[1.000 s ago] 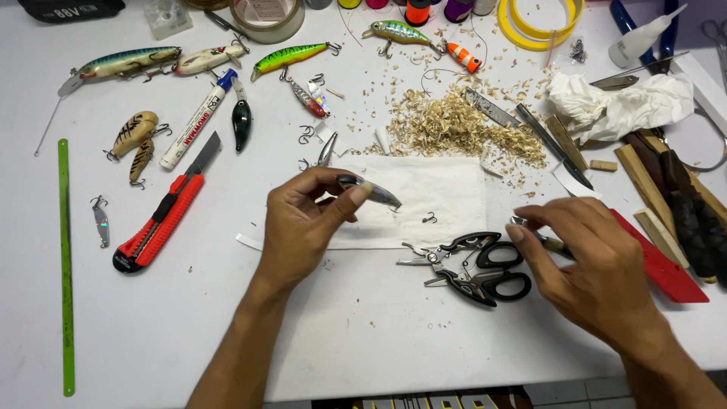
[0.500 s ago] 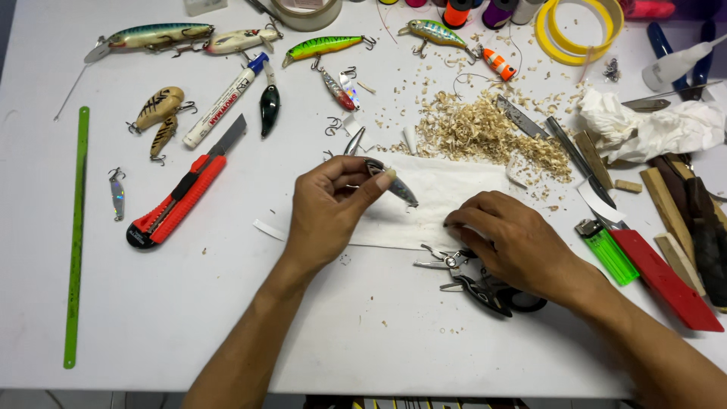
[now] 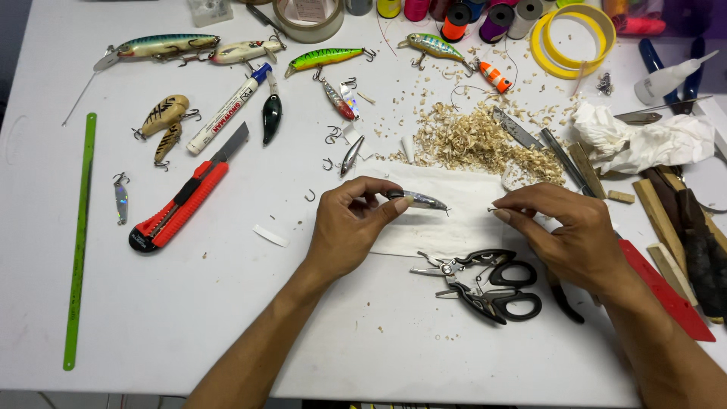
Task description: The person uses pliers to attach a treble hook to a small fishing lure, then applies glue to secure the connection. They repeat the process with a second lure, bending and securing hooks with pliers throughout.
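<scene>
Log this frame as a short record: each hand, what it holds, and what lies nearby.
left hand: pinches a small silvery fishing lure, held level above a white cloth
right hand: fingertips pinch a tiny metal piece, too small to identify
between hands: apart, lure tip points toward the right hand
near right hand: black pliers
behind: wood shavings
left of table: red utility knife, green ruler

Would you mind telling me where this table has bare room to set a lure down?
The widest bare patch lies between the green ruler and the left hand, below the red knife. A smaller one lies at the near edge, left of the scissors. The far side, among lures and shavings, and the right side by the sticks are crowded.
</scene>
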